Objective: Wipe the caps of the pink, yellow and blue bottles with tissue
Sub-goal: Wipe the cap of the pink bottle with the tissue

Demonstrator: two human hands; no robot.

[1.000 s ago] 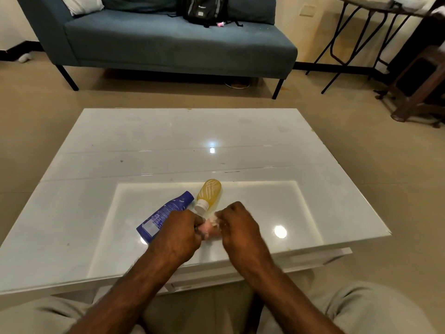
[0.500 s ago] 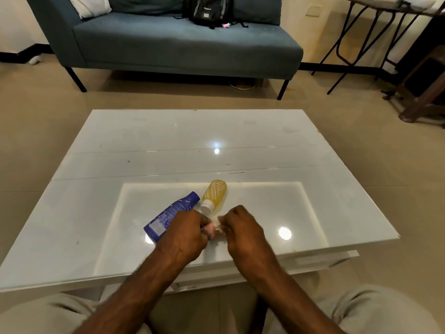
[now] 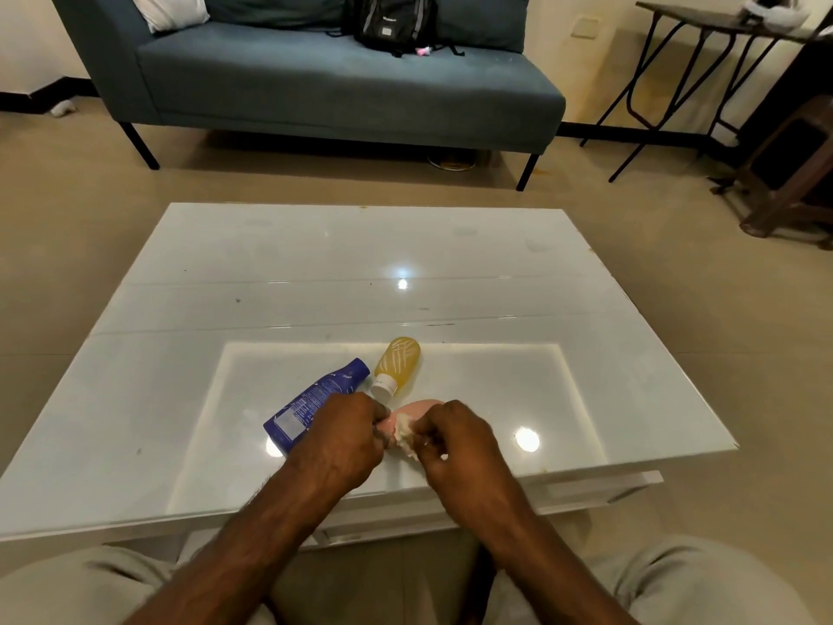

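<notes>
A pink bottle (image 3: 417, 407) lies between my two hands near the front of the white table (image 3: 315, 263). My left hand (image 3: 345, 437) is closed around one end of it, hiding that end. My right hand (image 3: 457, 444) pinches a crumpled white tissue (image 3: 404, 433) pressed against the pink bottle. The blue bottle (image 3: 315, 401) lies on its side to the left, partly under my left hand. Just beyond the pink bottle lies the yellow bottle (image 3: 399, 363), its white cap (image 3: 384, 387) pointing toward me.
A blue-grey sofa (image 3: 338, 83) with a black backpack (image 3: 392, 20) stands beyond the table. A folding side table (image 3: 721, 33) and a dark wooden stool (image 3: 793, 173) are at the far right. My knees are under the table's front edge.
My hands have stayed together on the pink bottle and tissue. More of the pink bottle's body shows between them now. The blue and yellow bottles have not moved.
</notes>
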